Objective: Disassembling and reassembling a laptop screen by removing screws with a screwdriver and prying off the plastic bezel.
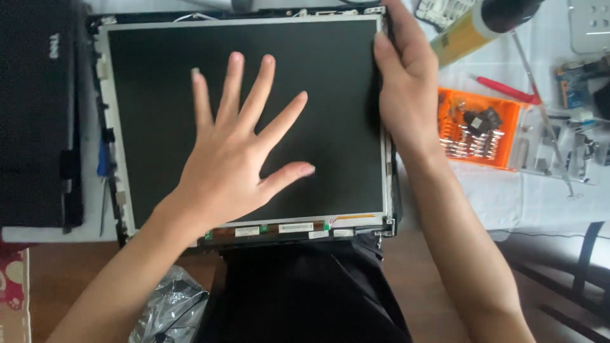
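While the left hand lies fingers spread on the dark screen panel, the right hand clasps its right edge. The panel rests at the tabletop's near edge.

Dark grey, nearly black display panel edged by a silver-grey metal frame; copper-brown strip with white labels and green ends along its near edge; bright orange bit case holding silver bits; red-handled screwdriver; black laptop lid; white tablecloth with faint grid
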